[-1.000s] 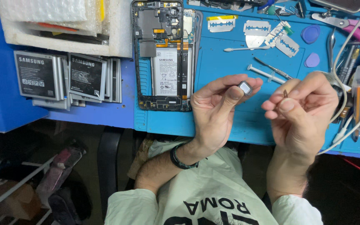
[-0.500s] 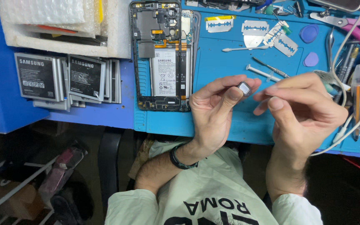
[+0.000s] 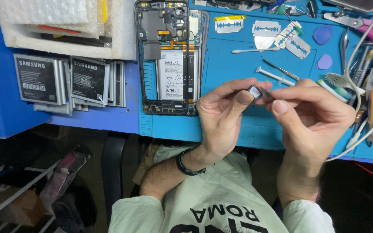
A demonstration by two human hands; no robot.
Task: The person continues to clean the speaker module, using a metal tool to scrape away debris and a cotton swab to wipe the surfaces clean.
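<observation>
keep your left hand (image 3: 221,116) steady, its fingers pinching the small square part (image 3: 254,91) above the blue worktop mat (image 3: 238,64), just right of the opened phone (image 3: 169,56), and bring the thin tool (image 3: 266,93), pinched in your right hand (image 3: 314,116), gently against its edge.

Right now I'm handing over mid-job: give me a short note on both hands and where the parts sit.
Left hand: pinches a small square metal part between thumb and forefinger, above the blue mat.
Right hand: fingertips at the same part, with a thin dark tool tip against it.
Opened phone: back off, battery exposed, lying on the mat left of the hands.
Spare batteries: stacked further left.
Done: phone opened. Left: the small part is not yet fitted anywhere.
</observation>
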